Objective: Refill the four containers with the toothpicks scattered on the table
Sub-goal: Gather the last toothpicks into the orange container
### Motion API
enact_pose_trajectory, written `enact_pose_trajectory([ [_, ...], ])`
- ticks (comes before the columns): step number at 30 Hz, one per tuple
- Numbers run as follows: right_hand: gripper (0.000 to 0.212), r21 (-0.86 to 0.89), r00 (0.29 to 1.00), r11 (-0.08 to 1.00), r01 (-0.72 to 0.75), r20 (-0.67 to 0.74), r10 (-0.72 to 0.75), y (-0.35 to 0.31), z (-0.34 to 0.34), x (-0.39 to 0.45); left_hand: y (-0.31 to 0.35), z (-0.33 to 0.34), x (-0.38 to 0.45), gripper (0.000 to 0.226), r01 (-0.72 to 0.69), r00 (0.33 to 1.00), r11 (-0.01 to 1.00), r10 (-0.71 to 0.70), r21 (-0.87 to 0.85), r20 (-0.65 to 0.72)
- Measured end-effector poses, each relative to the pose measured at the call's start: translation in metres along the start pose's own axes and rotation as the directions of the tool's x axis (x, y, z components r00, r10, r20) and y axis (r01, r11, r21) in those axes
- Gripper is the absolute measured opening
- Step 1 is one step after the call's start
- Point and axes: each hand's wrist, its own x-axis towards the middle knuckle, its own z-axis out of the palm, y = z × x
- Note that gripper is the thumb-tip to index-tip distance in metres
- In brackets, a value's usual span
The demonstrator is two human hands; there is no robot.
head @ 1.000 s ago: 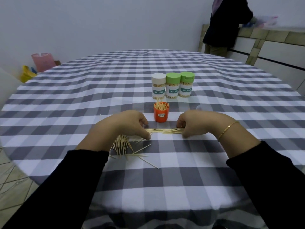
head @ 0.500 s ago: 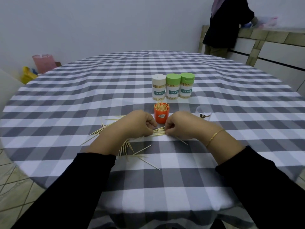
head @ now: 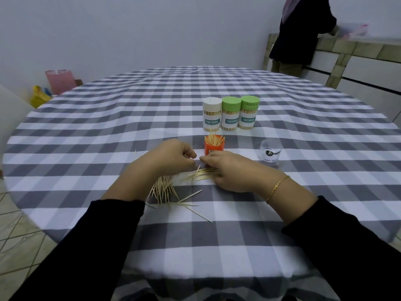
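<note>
An open orange container (head: 214, 148), full of upright toothpicks, stands mid-table. Behind it is a row of three closed toothpick containers: one with a white lid (head: 212, 117) and two with green lids (head: 230, 117) (head: 248, 115). A bundle of toothpicks (head: 200, 175) lies just in front of the orange container. My right hand (head: 232, 171) curls over the bundle's right end. My left hand (head: 171, 159) is curled at its left end, fingertips almost meeting the right hand's. A loose pile of toothpicks (head: 163, 190) lies partly under my left wrist, with a few strays (head: 199, 213) nearer me.
A small clear plastic cap (head: 270, 152) sits right of the orange container. The round table has a grey-and-white checked cloth (head: 108, 127). A person in dark clothes (head: 301, 35) stands at a counter at the back right. Pink and yellow bags (head: 58, 81) sit on the floor at the left.
My hands have drawn together, squeezing the toothpick bundle shorter and shifting it right. The clear cap, earlier hidden by my right hand, now shows.
</note>
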Motion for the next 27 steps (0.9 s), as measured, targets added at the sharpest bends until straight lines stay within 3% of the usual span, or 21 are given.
enact_pose_trajectory([
  [7,0.057,-0.029,1.0,0.999,-0.015,-0.011,0.014,-0.006,0.005,0.008,0.001,0.003,-0.002,0.015,0.007,0.993,0.993,-0.021,0.118,0.118],
  [16,0.048,-0.003,0.997,1.0,0.015,-0.081,-0.015,0.0,0.01,0.009,-0.001,0.011,0.0,0.016,-0.051,0.998,0.998,0.049,0.032,0.038],
  [21,0.042,-0.236,0.994,0.968,0.083,-0.053,-0.098,-0.003,0.009,0.012,-0.008,0.012,-0.001,0.014,-0.044,0.999,0.999,0.044,-0.032,-0.004],
  [27,0.031,-0.344,0.993,0.939,0.008,-0.107,-0.048,-0.011,0.013,0.006,-0.017,0.008,-0.005,0.015,-0.022,0.994,0.994,0.01,-0.105,-0.113],
])
